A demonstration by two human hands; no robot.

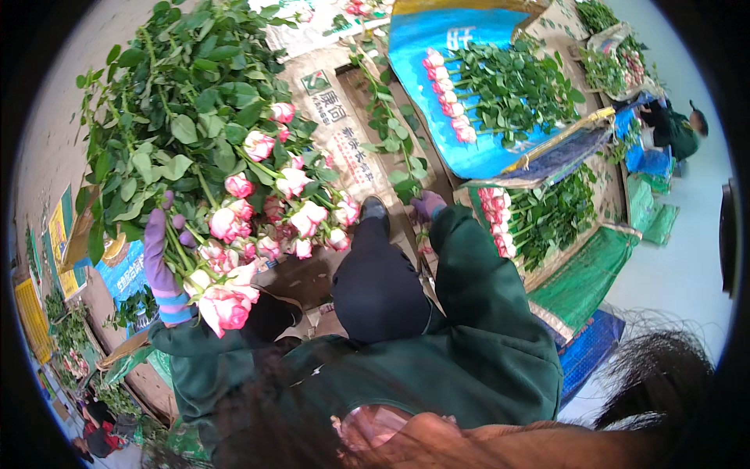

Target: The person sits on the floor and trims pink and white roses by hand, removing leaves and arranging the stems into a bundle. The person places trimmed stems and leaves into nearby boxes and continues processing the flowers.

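My left hand (158, 252), in a purple glove with striped cuff, is closed around the stems of several pink-and-white roses (225, 305). Their heads hang towards my forearm. Beyond it spreads a large heap of leafy roses (193, 99), with pink-edged heads (307, 218) turned towards me. My right hand (429, 204), also gloved, is curled at the lower end of a long leafy rose stem (389, 126). That stem stretches away over a recessed strip. A few pink heads (424, 239) show just below this hand, partly hidden by my sleeve.
A blue sheet (410, 88) carries a row of roses (450, 102), heads aligned. Nearer lies a second row (498, 220) beside a green woven sheet (592, 281). My knee (378, 275) rises between my arms. Other people (674, 126) (99, 428) are at the far right and lower left.
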